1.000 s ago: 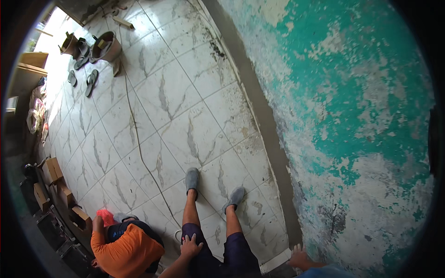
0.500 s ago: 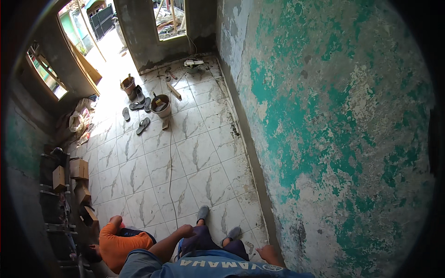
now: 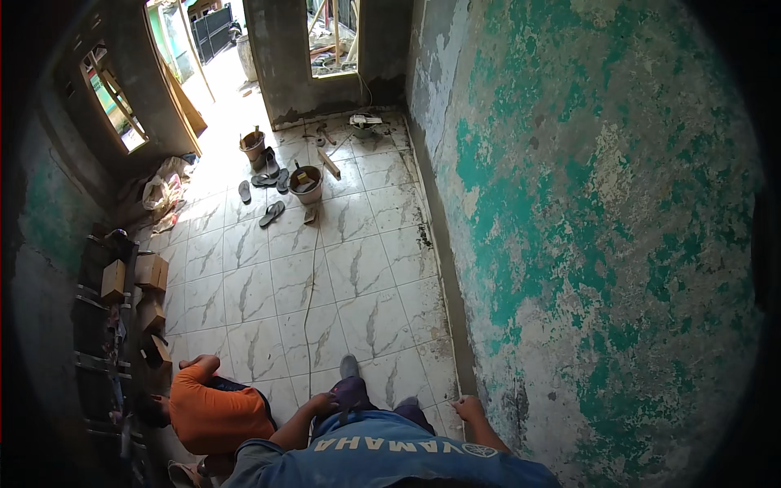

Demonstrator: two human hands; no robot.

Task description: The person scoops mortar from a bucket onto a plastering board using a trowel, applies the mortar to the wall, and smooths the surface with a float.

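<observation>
- Peeling green wall, right: far end now visible, view tipped up; attention seems off the hands.
- Dark shorts, near: at the left hand, whose earlier-spread fingers look curled; grip unclear.
- Right hand, near the wall's foot: fingers bunched; cannot tell if holding anything.

I had room above the central marble-patterned tiles; a peeling wall blocked frame right, an orange-shirted co-worker lower left.
</observation>
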